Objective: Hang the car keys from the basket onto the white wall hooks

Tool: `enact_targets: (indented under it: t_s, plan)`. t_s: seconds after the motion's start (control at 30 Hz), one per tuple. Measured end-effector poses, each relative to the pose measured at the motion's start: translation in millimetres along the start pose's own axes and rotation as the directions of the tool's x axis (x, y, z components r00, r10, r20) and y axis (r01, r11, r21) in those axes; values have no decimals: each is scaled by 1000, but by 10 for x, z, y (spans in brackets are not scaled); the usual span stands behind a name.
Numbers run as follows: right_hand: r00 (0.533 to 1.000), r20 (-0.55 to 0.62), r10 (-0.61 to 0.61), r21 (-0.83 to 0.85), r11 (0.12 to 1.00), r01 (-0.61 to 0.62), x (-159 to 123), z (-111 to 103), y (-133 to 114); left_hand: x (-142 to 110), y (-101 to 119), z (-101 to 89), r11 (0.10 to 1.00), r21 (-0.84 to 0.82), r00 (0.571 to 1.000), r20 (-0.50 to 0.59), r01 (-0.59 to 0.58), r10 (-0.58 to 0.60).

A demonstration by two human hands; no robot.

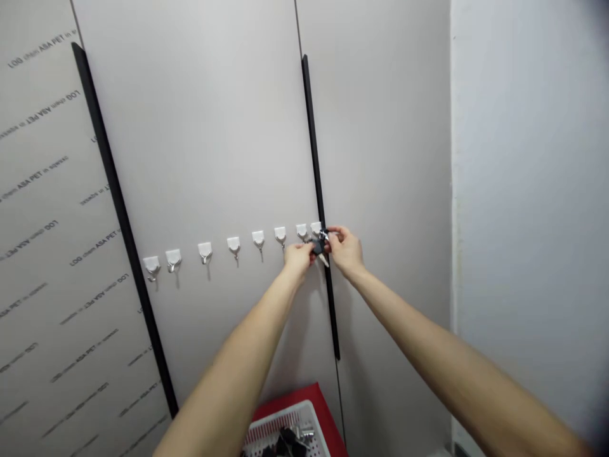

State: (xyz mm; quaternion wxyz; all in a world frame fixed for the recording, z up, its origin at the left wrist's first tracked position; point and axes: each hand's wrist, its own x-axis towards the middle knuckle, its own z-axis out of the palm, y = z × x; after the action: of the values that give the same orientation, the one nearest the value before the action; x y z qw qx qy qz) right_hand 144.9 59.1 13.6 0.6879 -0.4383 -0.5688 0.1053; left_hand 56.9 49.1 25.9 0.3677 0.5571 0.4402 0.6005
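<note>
The keys [319,247] are between the two hands, at the right end of the row of hooks [204,249], just below the last hook and in front of or beside the black handle [311,133] there. The left hand [297,256] lies to their left with its thumb and fingers closed in a narrow pinch on the dark part; the right hand [347,251] lies to their right, its fingertips drawn together on the upper, shiny part. A pale tip points down from the bunch below the fingers. How many keys the hands hold cannot be told, as they overlap and the fingers cover part of them. Eight white hooks with metal prongs run across the grey door [204,139], the two at the right end close together. Two long black handles show, one at each side of that door, the left one [111,171] beside a panel printed with slanting text [38,209]. One white basket [313,412] sits low in view on one red surface [330,425]; dark and silvery items [290,441] lie heaped in it, too overlapped to count. Both arms are bare and reach forward from the bottom of the view, converging on the keys: the left slants up and rightward, partly hiding the basket, and the right slants up and leftward, with its index finger above its thumb.
</note>
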Motion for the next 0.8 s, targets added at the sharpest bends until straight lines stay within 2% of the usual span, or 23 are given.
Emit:
enact_targets:
  t_s: [0.13, 0.2, 0.23, 0.3, 0.33, 0.43, 0.5, 0.57, 0.63, 0.7, 0.77, 0.8]
  plan:
    - [984, 111, -140, 72, 989, 132, 193, -16, -345, 20, 440, -93, 987, -125, 994, 35, -101, 106]
    - [973, 184, -142, 77, 989, 130, 134, -13, -439, -70, 509, -214, 986, -128, 984, 128, -108, 124]
    - [967, 225, -121, 76, 991, 107, 48, -8, -442, -145, 475, -296, 991, -97, 977, 186, -90, 107]
    - [935, 350, -63, 67, 997, 42, -246, 15, -348, -347, 266, -495, 1000, 7, 960, 278, -26, 22]
    - [903, 428, -34, 53, 998, 13, -449, 34, -254, -469, 96, -604, 998, 60, 951, 308, 16, -34]
    - [763, 644, 64, -21, 998, -65, -1207, 115, 133, -894, -574, -933, 962, 186, 901, 352, 198, -254]
    - [671, 729, 135, -86, 991, -106, -1719, 175, 390, -1188, -1050, -1123, 906, 248, 844, 343, 342, -413]
    - [601, 783, 161, -151, 986, -67, -2116, 228, 581, -1437, -1452, -1279, 850, 320, 800, 314, 418, -511]
    - [557, 814, 165, -215, 976, 24, -2334, 271, 681, -1598, -1718, -1408, 820, 423, 810, 272, 384, -520]
    - [559, 812, 167, -268, 958, 102, -2378, 315, 688, -1649, -1817, -1522, 820, 482, 862, 223, 308, -455]
    - [589, 787, 183, -275, 959, 71, -2303, 386, 610, -1594, -1758, -1626, 859, 428, 909, 166, 282, -381]
    - [599, 775, 203, -245, 969, -12, -2240, 437, 542, -1537, -1679, -1674, 885, 355, 920, 138, 301, -368]
